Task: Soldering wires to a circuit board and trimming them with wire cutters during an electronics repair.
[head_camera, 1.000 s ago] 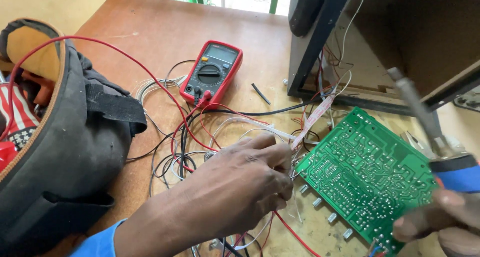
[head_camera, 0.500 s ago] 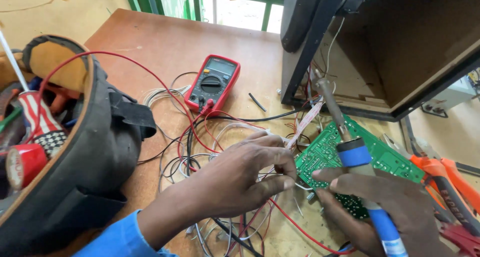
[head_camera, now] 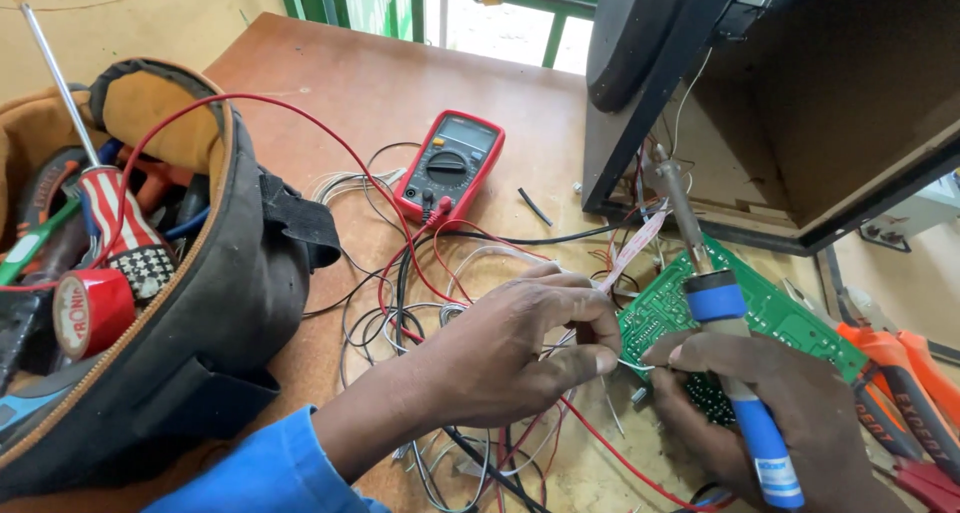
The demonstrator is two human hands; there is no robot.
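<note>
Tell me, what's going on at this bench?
A person is working on a green circuit board amid loose wires on a wooden table. The right hand holds a blue-handled soldering iron, tip pointing away. The left hand pinches a thin wire at the board's edge. A red multimeter lies behind, an open tool bag to the left.

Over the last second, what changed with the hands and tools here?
The right hand swung the soldering iron in over the green circuit board, meeting the left hand, which pinches a thin wire. The multimeter and tool bag stayed put.
</note>
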